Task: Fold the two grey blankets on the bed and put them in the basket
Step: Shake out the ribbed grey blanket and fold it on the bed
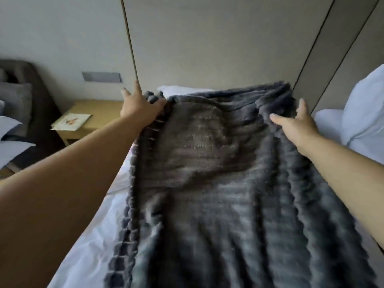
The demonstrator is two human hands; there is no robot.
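A grey blanket (218, 173) lies stretched lengthwise over the white bed (83, 235), running from the near edge of the view away toward the wall. It is ribbed, blurred in places, and rumpled along its far end. Only this one blanket shows; the second blanket and the basket are out of view.

The step in hand looks like the spreading or first fold of this blanket: both arms reach to its far end, one at each corner. The left hand (139, 104) grips the far left corner, its fingers curled into the bunched edge while the forefinger and thumb stick up free. The right hand (295, 123) is at the far right corner with fingers spread wide; it touches or hovers just over the cloth, and I cannot tell whether it holds any.

The next move, as I judge it, calls for the right hand to close on its corner so that both corners can be drawn evenly, keeping the edges level as the far end is brought back over the near part.

Beyond the bed, a wooden nightstand (99, 113) with a card (71, 121) on it stands to the left, and a white pillow (365, 104) lies at the right.
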